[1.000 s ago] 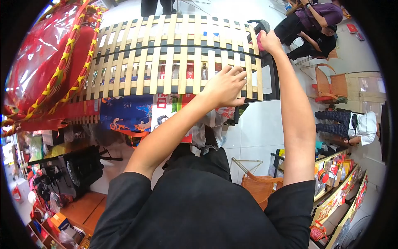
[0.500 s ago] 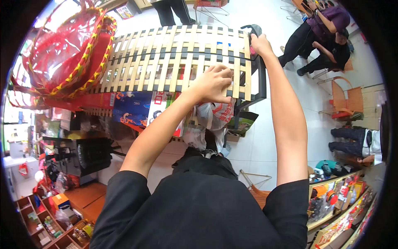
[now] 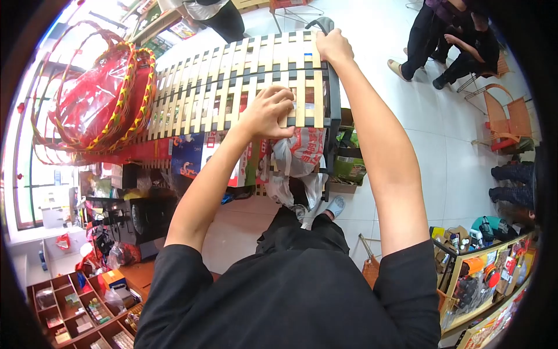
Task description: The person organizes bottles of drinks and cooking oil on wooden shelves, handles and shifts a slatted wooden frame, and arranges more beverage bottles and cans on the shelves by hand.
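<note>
A slatted rack (image 3: 232,87) of pale wooden strips on a dark frame stretches in front of me. My left hand (image 3: 268,113) rests on its top near the front edge, fingers bent and apart, thumb spread along the edge. At the far right corner of the rack, my right hand (image 3: 335,47) is closed around a dark grey item (image 3: 321,25), possibly cloth, with a curved part sticking out; my fingers hide most of it. Below the left hand, a white plastic bag with red print (image 3: 305,152) hangs beside boxes, including a blue box (image 3: 188,154).
Red baskets with yellow-trimmed rims (image 3: 125,99) stand on the rack's left end. Open cartons (image 3: 350,168) are on the floor at right. A compartment tray (image 3: 75,308) is at lower left, a goods shelf (image 3: 485,285) at lower right. People and chairs (image 3: 505,116) are beyond.
My view has shifted, so the rack and both hands appear further left. The right hand stays at the far corner with the grey item; the left stays on the slats. A person at the back has moved.
</note>
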`<move>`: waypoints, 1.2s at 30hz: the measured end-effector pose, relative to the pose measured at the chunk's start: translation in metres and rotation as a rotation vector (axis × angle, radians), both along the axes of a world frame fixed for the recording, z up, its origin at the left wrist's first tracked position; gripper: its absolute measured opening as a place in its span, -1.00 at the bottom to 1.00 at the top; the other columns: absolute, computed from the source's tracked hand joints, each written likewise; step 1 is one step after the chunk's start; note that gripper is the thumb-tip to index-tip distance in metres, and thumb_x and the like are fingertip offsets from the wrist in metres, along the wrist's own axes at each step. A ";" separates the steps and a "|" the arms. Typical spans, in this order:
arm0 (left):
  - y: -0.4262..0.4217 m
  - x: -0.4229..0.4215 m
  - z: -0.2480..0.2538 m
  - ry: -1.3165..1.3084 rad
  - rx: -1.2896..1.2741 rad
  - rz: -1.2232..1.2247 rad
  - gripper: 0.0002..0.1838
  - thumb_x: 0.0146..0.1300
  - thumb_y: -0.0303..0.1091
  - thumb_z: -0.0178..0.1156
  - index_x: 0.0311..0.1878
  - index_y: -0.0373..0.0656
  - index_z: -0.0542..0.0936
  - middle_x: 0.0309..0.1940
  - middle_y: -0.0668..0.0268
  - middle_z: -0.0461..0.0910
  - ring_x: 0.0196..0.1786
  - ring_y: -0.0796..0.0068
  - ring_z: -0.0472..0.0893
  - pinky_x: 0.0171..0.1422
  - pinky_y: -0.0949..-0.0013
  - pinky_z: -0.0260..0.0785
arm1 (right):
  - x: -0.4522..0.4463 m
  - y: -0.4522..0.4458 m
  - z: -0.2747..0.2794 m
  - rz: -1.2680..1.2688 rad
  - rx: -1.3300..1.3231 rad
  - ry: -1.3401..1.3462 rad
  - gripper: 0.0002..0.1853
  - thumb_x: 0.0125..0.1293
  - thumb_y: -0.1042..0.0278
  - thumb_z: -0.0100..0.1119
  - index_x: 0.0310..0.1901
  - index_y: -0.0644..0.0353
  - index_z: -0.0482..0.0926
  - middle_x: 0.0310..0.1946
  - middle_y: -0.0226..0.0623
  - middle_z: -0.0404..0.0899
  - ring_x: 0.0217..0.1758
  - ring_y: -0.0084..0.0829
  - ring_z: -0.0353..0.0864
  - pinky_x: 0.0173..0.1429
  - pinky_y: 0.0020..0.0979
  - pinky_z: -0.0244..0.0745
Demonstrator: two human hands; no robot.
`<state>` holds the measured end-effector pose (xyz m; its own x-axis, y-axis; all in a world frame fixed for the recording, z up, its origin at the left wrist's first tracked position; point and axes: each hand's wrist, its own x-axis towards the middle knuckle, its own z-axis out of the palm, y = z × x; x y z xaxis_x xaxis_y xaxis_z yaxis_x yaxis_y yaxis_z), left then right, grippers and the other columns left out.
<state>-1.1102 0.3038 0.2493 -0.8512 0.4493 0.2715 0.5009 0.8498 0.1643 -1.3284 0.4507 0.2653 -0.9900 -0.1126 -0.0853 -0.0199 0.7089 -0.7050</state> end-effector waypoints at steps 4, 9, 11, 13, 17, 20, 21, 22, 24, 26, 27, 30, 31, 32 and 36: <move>0.001 0.001 -0.001 0.022 0.035 0.005 -0.57 -0.13 -0.10 0.38 -0.23 -0.17 0.61 0.04 0.28 0.56 0.30 0.15 0.43 0.37 0.05 0.37 | 0.003 0.001 0.004 -0.006 0.002 -0.003 -0.33 0.41 -0.16 0.00 0.27 0.31 0.42 0.16 0.06 0.61 0.25 -0.01 0.61 0.30 -0.08 0.49; -0.002 -0.002 0.000 -0.002 0.071 -0.001 -0.56 -0.13 0.00 0.37 -0.29 -0.16 0.62 0.04 0.31 0.57 0.26 0.15 0.43 0.35 0.03 0.38 | 0.005 0.002 0.007 -0.031 0.022 -0.003 -0.37 0.37 -0.15 0.06 0.20 0.28 0.51 0.12 0.06 0.64 0.23 -0.02 0.63 0.29 -0.11 0.51; -0.005 -0.004 -0.002 0.008 0.101 -0.015 -0.55 -0.14 -0.03 0.38 -0.25 -0.17 0.65 0.02 0.29 0.58 0.27 0.13 0.43 0.35 0.03 0.37 | 0.004 0.002 0.006 -0.065 0.019 0.015 -0.38 0.31 -0.16 0.11 0.12 0.29 0.58 0.07 0.09 0.66 0.20 0.01 0.64 0.28 -0.11 0.52; -0.008 -0.005 -0.003 0.003 0.122 -0.026 -0.53 -0.16 -0.03 0.39 -0.22 -0.18 0.67 0.01 0.26 0.59 0.27 0.11 0.44 0.36 0.02 0.36 | 0.005 0.003 0.008 -0.080 0.034 0.014 -0.37 0.27 -0.16 0.13 0.09 0.29 0.61 0.05 0.12 0.67 0.19 0.03 0.65 0.28 -0.11 0.52; -0.014 -0.006 -0.008 0.011 0.218 -0.053 -0.54 -0.13 0.01 0.37 -0.29 -0.20 0.68 0.01 0.25 0.60 0.24 0.10 0.46 0.36 0.01 0.36 | -0.001 -0.002 0.007 -0.090 0.116 0.046 -0.35 0.19 -0.17 0.14 0.07 0.30 0.64 0.05 0.16 0.66 0.19 0.04 0.65 0.28 -0.11 0.52; -0.019 -0.007 -0.013 0.051 0.270 -0.087 -0.54 -0.13 0.02 0.38 -0.29 -0.19 0.70 -0.02 0.28 0.61 0.23 0.15 0.47 0.35 0.06 0.37 | -0.007 -0.005 0.001 -0.098 0.192 0.125 -0.36 0.19 -0.14 0.11 0.05 0.32 0.65 0.03 0.20 0.65 0.18 0.07 0.65 0.29 -0.10 0.51; -0.019 -0.005 -0.011 0.055 0.269 -0.081 -0.53 -0.12 0.03 0.38 -0.27 -0.17 0.71 -0.01 0.29 0.61 0.23 0.17 0.47 0.37 0.08 0.37 | -0.006 -0.004 0.002 -0.077 0.199 0.156 -0.36 0.18 -0.13 0.11 0.04 0.34 0.65 0.02 0.23 0.65 0.16 0.10 0.64 0.29 -0.09 0.50; -0.020 -0.006 -0.013 0.054 0.266 -0.081 -0.52 -0.11 0.05 0.38 -0.26 -0.17 0.72 0.00 0.30 0.61 0.25 0.17 0.46 0.38 0.10 0.36 | -0.006 -0.004 0.001 -0.081 0.207 0.188 -0.35 0.18 -0.14 0.11 0.03 0.35 0.66 0.01 0.25 0.65 0.16 0.13 0.64 0.28 -0.08 0.50; -0.022 -0.004 -0.012 0.020 0.290 -0.067 -0.52 -0.11 0.06 0.39 -0.27 -0.17 0.72 0.00 0.30 0.60 0.26 0.17 0.44 0.40 0.11 0.34 | -0.005 0.001 0.000 -0.040 0.225 0.242 -0.36 0.19 -0.13 0.13 0.01 0.38 0.67 -0.02 0.26 0.65 0.14 0.15 0.64 0.28 -0.08 0.49; -0.025 -0.001 -0.009 -0.005 0.315 -0.066 -0.54 -0.11 0.05 0.37 -0.31 -0.17 0.72 -0.01 0.26 0.60 0.27 0.17 0.44 0.38 0.12 0.33 | -0.003 0.000 -0.002 -0.068 0.292 0.345 -0.36 0.20 -0.12 0.17 -0.01 0.40 0.67 -0.04 0.26 0.66 0.12 0.15 0.65 0.26 -0.08 0.50; -0.026 -0.003 -0.011 0.009 0.336 -0.064 -0.56 -0.11 0.06 0.35 -0.36 -0.16 0.72 -0.05 0.25 0.61 0.24 0.17 0.46 0.37 0.14 0.33 | 0.000 0.000 -0.003 -0.080 0.331 0.397 -0.37 0.20 -0.12 0.18 -0.01 0.41 0.67 -0.04 0.25 0.66 0.10 0.16 0.65 0.25 -0.07 0.50; -0.028 0.001 -0.018 0.015 0.375 -0.070 -0.56 -0.11 0.08 0.32 -0.42 -0.16 0.71 -0.12 0.24 0.62 0.19 0.18 0.47 0.35 0.18 0.33 | 0.009 -0.002 0.001 -0.132 0.338 0.522 -0.40 0.22 -0.11 0.23 -0.03 0.37 0.68 -0.09 0.23 0.67 0.05 0.15 0.67 0.20 -0.05 0.52; -0.030 -0.004 -0.016 0.026 0.366 -0.084 -0.55 -0.11 0.09 0.32 -0.42 -0.17 0.71 -0.12 0.24 0.61 0.18 0.18 0.47 0.35 0.18 0.33 | 0.018 -0.003 0.008 -0.135 0.350 0.580 -0.48 0.26 -0.08 0.23 -0.06 0.31 0.70 -0.14 0.21 0.68 0.00 0.15 0.68 0.12 -0.04 0.53; -0.031 -0.005 -0.019 0.030 0.367 -0.071 -0.53 -0.11 0.11 0.33 -0.41 -0.17 0.72 -0.13 0.25 0.61 0.18 0.19 0.47 0.36 0.19 0.31 | 0.018 0.000 0.010 -0.188 0.181 0.553 -0.58 0.31 0.02 0.21 -0.09 0.26 0.71 -0.21 0.20 0.68 -0.05 0.12 0.69 0.05 -0.06 0.54; -0.035 -0.004 -0.015 -0.026 0.320 -0.080 -0.51 -0.04 0.05 0.34 -0.29 -0.26 0.73 -0.04 0.23 0.61 0.25 0.18 0.45 0.41 0.13 0.31 | 0.016 0.037 -0.009 -0.508 -0.403 0.650 -0.67 0.34 0.25 0.22 -0.11 0.41 0.69 -0.21 -0.03 0.75 -0.15 -0.19 0.72 0.00 -0.20 0.55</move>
